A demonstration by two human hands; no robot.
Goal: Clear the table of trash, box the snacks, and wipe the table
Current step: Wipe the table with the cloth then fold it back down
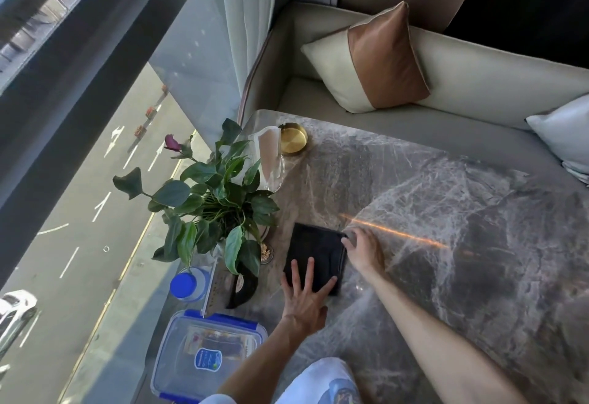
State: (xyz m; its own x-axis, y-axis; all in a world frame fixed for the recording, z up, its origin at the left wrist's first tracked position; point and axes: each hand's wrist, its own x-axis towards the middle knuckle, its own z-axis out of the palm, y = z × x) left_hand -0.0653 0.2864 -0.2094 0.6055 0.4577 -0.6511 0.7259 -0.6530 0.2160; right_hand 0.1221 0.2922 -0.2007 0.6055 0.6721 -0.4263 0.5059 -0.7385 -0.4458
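Left hand [302, 301] flat, fingers splayed wide on one black folded cloth [318, 249], grey marble bench [446, 187]. Right hand [365, 250] fingers curled at cloth corner, grip unclear. One clear blue-clipped plastic box [191, 368].

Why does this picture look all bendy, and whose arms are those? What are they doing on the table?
There is no machine here. A person wears a wide camera on their head, so you look down just as they do, and the edges bend. The arms are their own.

The left hand lies flat, fingers spread, on a black cloth on the marble table. The right hand is at the cloth's far corner; I cannot tell whether it pinches it.

Near the window stand a leafy plant, a bottle with a blue cap and a clear box with its blue-clipped lid on. Farther off are a gold dish and a sofa with a cushion.
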